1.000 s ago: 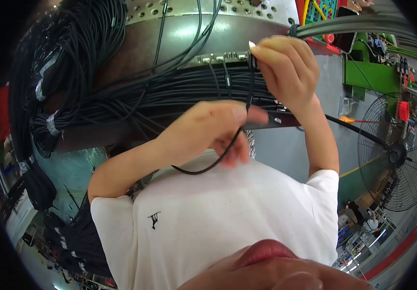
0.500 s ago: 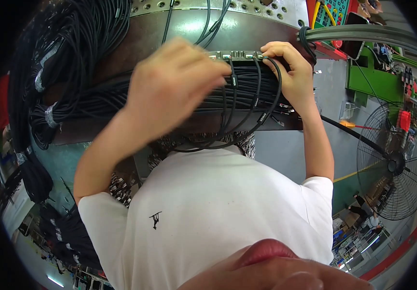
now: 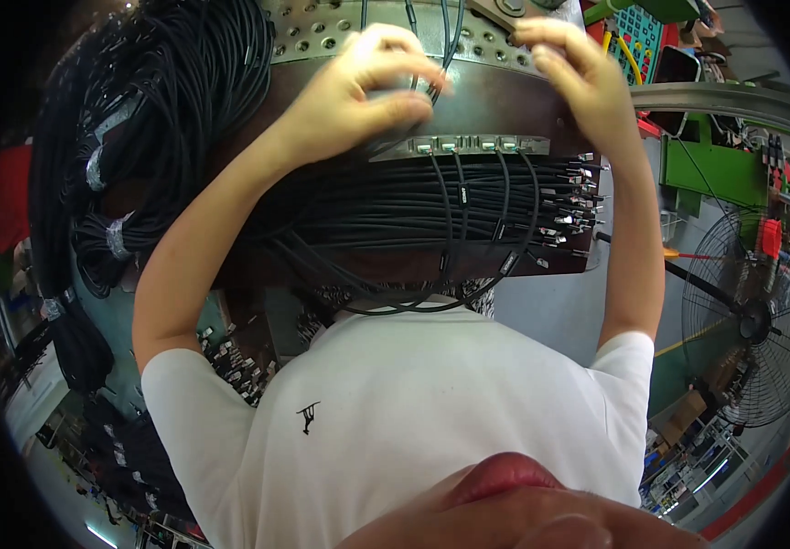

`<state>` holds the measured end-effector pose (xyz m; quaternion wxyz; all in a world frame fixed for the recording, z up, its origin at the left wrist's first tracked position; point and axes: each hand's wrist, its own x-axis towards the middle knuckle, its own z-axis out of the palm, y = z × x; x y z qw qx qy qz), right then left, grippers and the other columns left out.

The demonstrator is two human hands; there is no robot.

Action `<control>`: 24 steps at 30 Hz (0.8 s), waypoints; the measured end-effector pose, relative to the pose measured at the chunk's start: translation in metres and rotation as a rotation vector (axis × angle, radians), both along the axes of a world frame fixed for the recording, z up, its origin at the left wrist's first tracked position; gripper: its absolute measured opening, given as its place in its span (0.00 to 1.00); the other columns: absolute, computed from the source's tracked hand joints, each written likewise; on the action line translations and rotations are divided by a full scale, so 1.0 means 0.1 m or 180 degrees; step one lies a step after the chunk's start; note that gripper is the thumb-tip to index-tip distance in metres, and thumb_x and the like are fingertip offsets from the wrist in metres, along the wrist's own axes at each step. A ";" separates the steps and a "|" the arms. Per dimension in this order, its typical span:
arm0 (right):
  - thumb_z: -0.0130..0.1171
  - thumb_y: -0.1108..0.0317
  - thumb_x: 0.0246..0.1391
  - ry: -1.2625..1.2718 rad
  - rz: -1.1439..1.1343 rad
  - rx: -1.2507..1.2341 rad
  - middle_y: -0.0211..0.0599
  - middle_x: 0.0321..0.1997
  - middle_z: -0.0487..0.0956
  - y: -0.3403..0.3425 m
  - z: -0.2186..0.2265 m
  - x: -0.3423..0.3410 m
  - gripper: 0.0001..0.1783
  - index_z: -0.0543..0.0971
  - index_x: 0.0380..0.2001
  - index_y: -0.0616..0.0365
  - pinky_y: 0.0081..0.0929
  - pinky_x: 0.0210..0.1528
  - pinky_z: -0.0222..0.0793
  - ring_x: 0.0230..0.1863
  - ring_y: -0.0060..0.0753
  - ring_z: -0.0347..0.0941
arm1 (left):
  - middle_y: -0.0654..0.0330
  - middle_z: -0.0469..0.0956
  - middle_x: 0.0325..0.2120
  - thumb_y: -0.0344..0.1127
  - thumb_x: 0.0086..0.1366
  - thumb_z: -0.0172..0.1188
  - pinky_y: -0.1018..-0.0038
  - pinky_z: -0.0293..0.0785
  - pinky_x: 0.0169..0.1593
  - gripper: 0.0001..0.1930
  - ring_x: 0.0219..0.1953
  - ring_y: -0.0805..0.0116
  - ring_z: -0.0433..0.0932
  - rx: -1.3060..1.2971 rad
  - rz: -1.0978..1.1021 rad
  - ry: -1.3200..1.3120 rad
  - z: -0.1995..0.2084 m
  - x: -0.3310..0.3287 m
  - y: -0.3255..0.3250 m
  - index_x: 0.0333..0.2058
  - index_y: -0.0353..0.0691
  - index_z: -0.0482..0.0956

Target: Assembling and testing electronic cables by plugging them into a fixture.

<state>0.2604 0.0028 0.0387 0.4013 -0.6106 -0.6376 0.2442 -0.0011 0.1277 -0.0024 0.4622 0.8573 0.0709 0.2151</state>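
Observation:
My left hand is raised over the dark worktop, thumb and fingers apart and slightly blurred. Its fingertips are beside thin black cables that run in from the far edge; I cannot tell whether they touch. My right hand hovers farther right with fingers spread, near a metal piece on the perforated plate. Between me and the hands lies a metal holder strip with several cable plugs seated in it. Their black cables curve down toward my shirt.
A thick row of black cables with bare metal plugs lies under the strip. Large tied cable bundles hang on the left. A perforated metal plate spans the far side. At the right stand a fan and green machinery.
Both hands have left the holder strip and moved away from me, the left toward the far cables, the right up toward the perforated plate. The plugs in the strip now show uncovered.

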 end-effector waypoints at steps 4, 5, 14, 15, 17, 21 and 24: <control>0.57 0.60 0.61 -0.1850 -0.0659 0.1527 0.46 0.38 0.81 1.24 -0.36 0.42 0.13 0.81 0.42 0.57 0.38 0.37 0.73 0.34 0.46 0.77 | 0.60 0.80 0.39 0.36 0.68 0.56 0.70 0.75 0.46 0.14 0.41 0.67 0.79 -0.1582 0.2351 0.0393 0.01 0.28 0.46 0.51 0.41 0.76; 0.58 0.61 0.61 -0.0124 -0.0830 0.0465 0.45 0.40 0.81 1.33 -0.43 0.54 0.14 0.80 0.41 0.61 0.36 0.39 0.72 0.38 0.40 0.76 | 0.63 0.80 0.38 0.35 0.71 0.52 0.77 0.76 0.42 0.11 0.37 0.73 0.78 -0.2547 0.0767 -0.1084 -0.06 0.42 0.38 0.48 0.40 0.76; 0.56 0.65 0.61 -0.1688 -0.1786 0.1309 0.43 0.29 0.80 1.41 -0.68 0.44 0.11 0.80 0.33 0.62 0.37 0.35 0.69 0.32 0.39 0.77 | 0.67 0.73 0.30 0.44 0.75 0.45 0.77 0.73 0.43 0.20 0.31 0.76 0.72 -0.4569 0.0538 -0.0164 0.31 0.61 0.14 0.51 0.33 0.73; 0.57 0.64 0.60 -0.1278 -0.1397 0.1362 0.43 0.30 0.81 1.15 -0.32 -0.03 0.11 0.80 0.33 0.62 0.37 0.35 0.69 0.32 0.39 0.77 | 0.68 0.69 0.26 0.46 0.76 0.41 0.77 0.71 0.35 0.21 0.25 0.79 0.67 -0.4631 0.0771 -0.0152 0.44 0.42 -0.03 0.52 0.32 0.70; 0.58 0.64 0.59 -0.0350 -0.0425 -0.0619 0.45 0.36 0.81 0.86 0.20 -0.39 0.11 0.82 0.35 0.63 0.38 0.41 0.70 0.37 0.42 0.77 | 0.70 0.65 0.24 0.45 0.76 0.42 0.80 0.66 0.30 0.18 0.22 0.81 0.62 -0.4780 0.0946 -0.0016 0.53 0.27 -0.30 0.47 0.35 0.71; 0.59 0.55 0.61 -0.0017 -0.0528 0.0061 0.30 0.31 0.80 0.75 -0.41 -0.31 0.20 0.81 0.40 0.65 0.20 0.37 0.66 0.33 0.18 0.70 | 0.76 0.55 0.14 0.45 0.76 0.43 0.84 0.48 0.17 0.13 0.14 0.84 0.49 -0.4735 0.0753 0.0250 0.48 0.13 -0.56 0.35 0.43 0.68; 0.59 0.55 0.61 -0.0004 -0.0022 -0.0441 0.24 0.29 0.78 0.48 -0.28 -0.21 0.19 0.82 0.39 0.64 0.18 0.37 0.66 0.32 0.14 0.69 | 0.76 0.56 0.14 0.41 0.73 0.48 0.84 0.47 0.17 0.10 0.15 0.85 0.52 -0.4729 0.0631 -0.0170 0.66 -0.58 -0.41 0.32 0.45 0.69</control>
